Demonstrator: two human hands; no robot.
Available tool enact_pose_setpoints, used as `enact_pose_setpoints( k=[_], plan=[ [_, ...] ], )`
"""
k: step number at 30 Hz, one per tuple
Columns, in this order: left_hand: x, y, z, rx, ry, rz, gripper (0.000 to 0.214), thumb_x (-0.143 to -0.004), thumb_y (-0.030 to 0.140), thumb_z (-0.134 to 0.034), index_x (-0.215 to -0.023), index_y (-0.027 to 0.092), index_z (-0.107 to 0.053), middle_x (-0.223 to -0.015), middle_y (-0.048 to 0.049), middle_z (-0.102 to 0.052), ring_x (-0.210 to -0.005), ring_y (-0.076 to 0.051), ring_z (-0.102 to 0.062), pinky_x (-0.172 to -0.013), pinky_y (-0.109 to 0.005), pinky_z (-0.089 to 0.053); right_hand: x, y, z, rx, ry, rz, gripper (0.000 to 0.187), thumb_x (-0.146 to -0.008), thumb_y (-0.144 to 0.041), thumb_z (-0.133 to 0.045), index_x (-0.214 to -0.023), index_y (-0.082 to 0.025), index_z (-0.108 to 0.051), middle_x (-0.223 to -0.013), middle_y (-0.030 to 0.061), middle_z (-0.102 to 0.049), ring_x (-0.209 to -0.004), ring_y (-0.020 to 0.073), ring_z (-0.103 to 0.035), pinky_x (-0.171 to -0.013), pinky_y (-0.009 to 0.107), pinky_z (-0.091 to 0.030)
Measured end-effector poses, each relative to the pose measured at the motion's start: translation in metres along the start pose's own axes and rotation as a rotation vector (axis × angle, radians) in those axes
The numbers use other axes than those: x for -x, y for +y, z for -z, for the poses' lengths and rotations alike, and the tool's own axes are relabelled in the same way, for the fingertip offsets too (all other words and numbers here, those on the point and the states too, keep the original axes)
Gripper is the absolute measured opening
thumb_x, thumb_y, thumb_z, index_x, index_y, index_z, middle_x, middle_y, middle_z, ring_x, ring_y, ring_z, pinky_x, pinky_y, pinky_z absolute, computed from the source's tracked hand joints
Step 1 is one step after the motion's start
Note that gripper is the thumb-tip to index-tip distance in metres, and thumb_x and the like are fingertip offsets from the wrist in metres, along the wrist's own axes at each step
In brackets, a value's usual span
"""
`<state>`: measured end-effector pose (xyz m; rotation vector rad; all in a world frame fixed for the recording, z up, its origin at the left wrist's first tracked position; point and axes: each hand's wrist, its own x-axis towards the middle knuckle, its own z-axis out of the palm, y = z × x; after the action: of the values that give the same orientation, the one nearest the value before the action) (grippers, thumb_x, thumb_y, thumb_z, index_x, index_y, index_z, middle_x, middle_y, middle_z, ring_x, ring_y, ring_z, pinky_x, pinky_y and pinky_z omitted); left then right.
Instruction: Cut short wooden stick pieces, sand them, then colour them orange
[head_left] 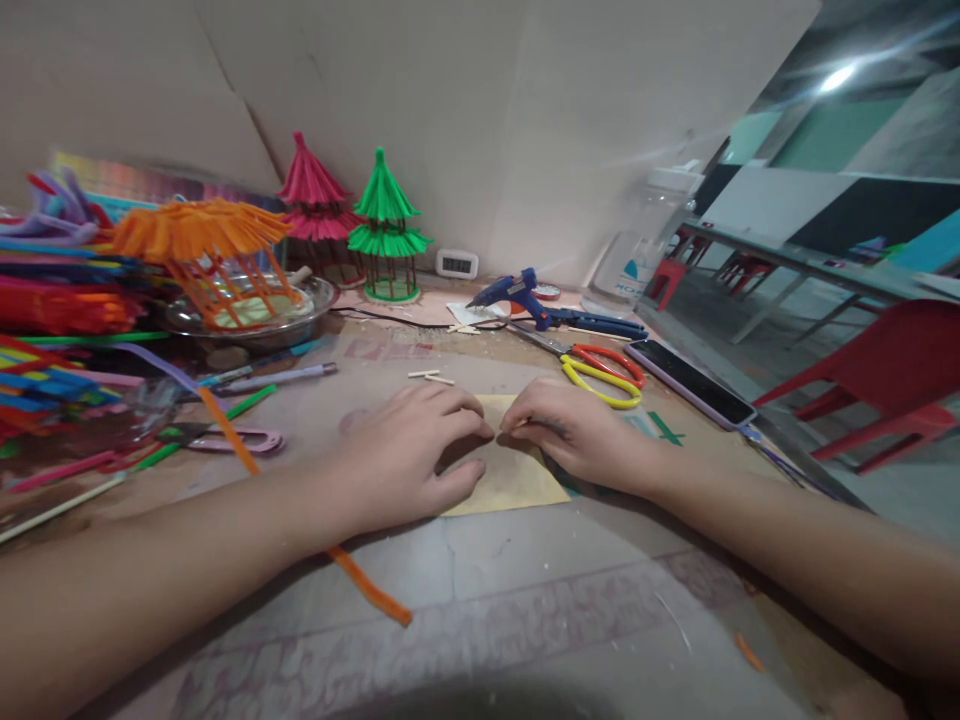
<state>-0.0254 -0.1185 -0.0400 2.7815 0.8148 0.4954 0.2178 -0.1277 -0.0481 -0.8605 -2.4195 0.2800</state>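
The pieces farthest along stand at the back of my table (517, 610): a green model (385, 195) and a pink model (309, 175), each with two roof tiers, look finished to me. An orange model (199, 225) shows one tier over its posts and sits in a metal dish (311, 315); I judge it partly built. The work in front of me seems at an early stage. The yellow sheet (510, 485) lies flat, and I make out no posts or roof on it, though my hands hide a fair share.

That sheet is directly under and between my two hands. My left hand (431, 450) covers its left side, palm down, fingers loosely curved and thumb standing apart, with nothing visible in its grasp. My right hand (562, 430) is over the right side, fingers bent in toward the thumb; whether it pinches something small, I cannot tell. The fingertips of both come close together above the sheet, with a narrow gap between them.

Short sticks (439, 379) lie loose just beyond my left hand. The scissors (568, 353) and glue gun (517, 295) rest farther back, neither being held. An orange strip (367, 588) passes beneath my left forearm.
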Motion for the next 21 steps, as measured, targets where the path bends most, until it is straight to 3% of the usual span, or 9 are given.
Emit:
enact_pose_setpoints(
  k=[6,13,17,21],
  plan=[
    [0.000,0.000,0.001,0.011,-0.002,-0.004,0.028,-0.090,0.033,-0.057,-0.111,0.021,-0.070,-0.114,-0.0070,-0.068,-0.111,-0.028,-0.060,-0.100,-0.047,-0.046,-0.001,0.002,0.001,0.021,0.005,0.037,0.015,-0.101,-0.020,-0.054,-0.092,-0.019,-0.067,-0.087,0.0053,-0.070,-0.084,0.0185,-0.062,-0.079,0.032,-0.047],
    [0.001,0.000,0.000,0.010,0.008,-0.010,0.027,-0.090,0.031,-0.057,-0.110,0.020,-0.071,-0.113,-0.0072,-0.068,-0.110,-0.027,-0.061,-0.100,-0.047,-0.047,-0.002,-0.003,0.001,0.219,-0.024,0.072,0.022,-0.101,-0.018,-0.047,-0.086,-0.017,-0.064,-0.082,0.0073,-0.067,-0.080,0.0210,-0.056,-0.074,0.034,-0.043],
    [0.001,0.000,0.000,0.016,0.009,-0.012,0.027,-0.089,0.030,-0.057,-0.109,0.020,-0.071,-0.113,-0.0077,-0.068,-0.111,-0.028,-0.061,-0.098,-0.047,-0.047,-0.003,-0.012,0.001,0.188,-0.064,0.080,0.022,-0.100,-0.016,-0.047,-0.086,-0.018,-0.064,-0.081,0.0065,-0.067,-0.079,0.0198,-0.056,-0.075,0.033,-0.043],
    [-0.001,0.001,0.001,0.002,-0.003,-0.002,0.026,-0.088,0.030,-0.058,-0.107,0.019,-0.071,-0.112,-0.0080,-0.068,-0.109,-0.029,-0.062,-0.098,-0.047,-0.047,-0.008,-0.006,0.001,0.193,-0.048,0.098,0.021,-0.099,-0.017,-0.050,-0.085,-0.018,-0.065,-0.080,0.0062,-0.068,-0.079,0.0200,-0.057,-0.074,0.034,-0.041]
  ],
)
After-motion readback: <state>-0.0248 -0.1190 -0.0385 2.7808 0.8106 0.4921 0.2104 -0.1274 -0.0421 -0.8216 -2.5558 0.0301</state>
